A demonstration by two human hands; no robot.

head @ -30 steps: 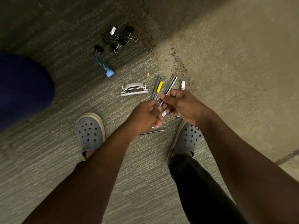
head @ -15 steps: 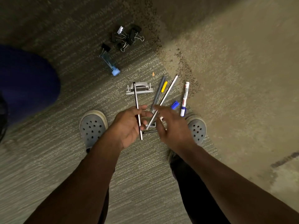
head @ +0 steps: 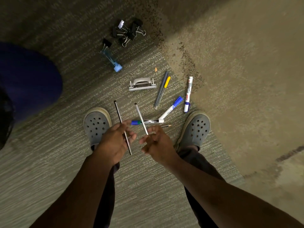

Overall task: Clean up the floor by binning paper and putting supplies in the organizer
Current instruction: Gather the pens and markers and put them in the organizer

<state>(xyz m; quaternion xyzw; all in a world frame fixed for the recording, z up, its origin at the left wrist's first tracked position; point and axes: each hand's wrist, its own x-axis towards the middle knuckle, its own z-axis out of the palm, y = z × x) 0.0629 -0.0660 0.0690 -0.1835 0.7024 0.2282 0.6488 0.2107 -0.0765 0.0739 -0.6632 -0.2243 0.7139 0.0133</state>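
Observation:
My left hand pinches a thin dark pen that sticks up and down across its fingers. My right hand pinches the lower end of a thin white pen that points up and left. On the carpet below lie three white markers with blue caps, a grey pen beside a yellow-capped one, and a short pencil partly behind my right hand.
A grey hole punch lies above the pens. Farther up sit a clear blue-capped tube and a heap of black binder clips. A dark blue object fills the left edge. My two grey clogs flank the hands.
The bundle that both hands held together has split: each hand now holds one thin pen, and the markers lie on the carpet. The hands moved apart and toward me.

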